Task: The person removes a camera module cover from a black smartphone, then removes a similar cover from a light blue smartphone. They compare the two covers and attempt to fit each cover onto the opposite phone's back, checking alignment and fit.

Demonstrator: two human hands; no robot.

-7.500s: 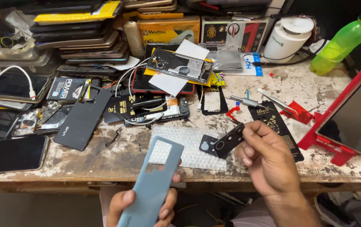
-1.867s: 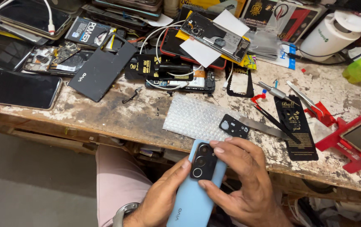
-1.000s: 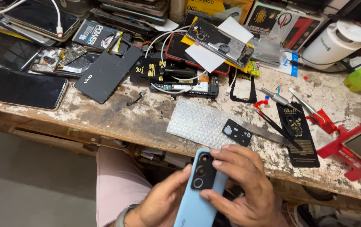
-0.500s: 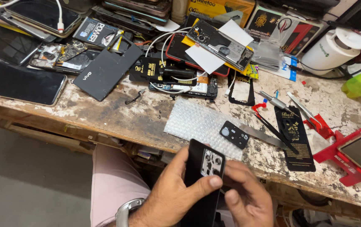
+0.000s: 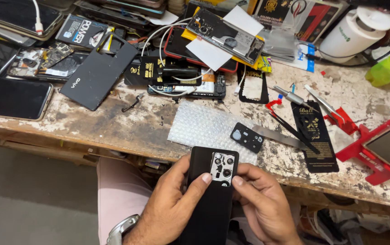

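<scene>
A person seated at a worn, paint-flecked wooden workbench (image 5: 113,124) holds a black rectangular phone back panel (image 5: 208,199) upright over the lap, just below the bench's front edge. The left hand (image 5: 172,208) wraps the panel's left side from beneath, thumb pressed beside the pale camera cut-out plate (image 5: 222,169) near the panel's top; a metal wristwatch (image 5: 121,229) shows on that wrist. The right hand (image 5: 261,204) grips the right edge, its thumb tip touching the lower corner of the camera plate. Both hands are closed on the panel. On the bench just above it lies a sheet of clear bubble wrap (image 5: 204,129), with a small black camera bezel piece (image 5: 247,137) resting at its right edge and a flat metal blade (image 5: 279,137) beside that. Further right sit a black printed card (image 5: 314,136), metal tweezers (image 5: 324,104) and a red plastic stand (image 5: 372,154). To the left lie a dark grey phone back cover (image 5: 97,75) and a black-screened phone (image 5: 11,96). A white cylindrical tub (image 5: 356,31) stands at the rear.
</scene>
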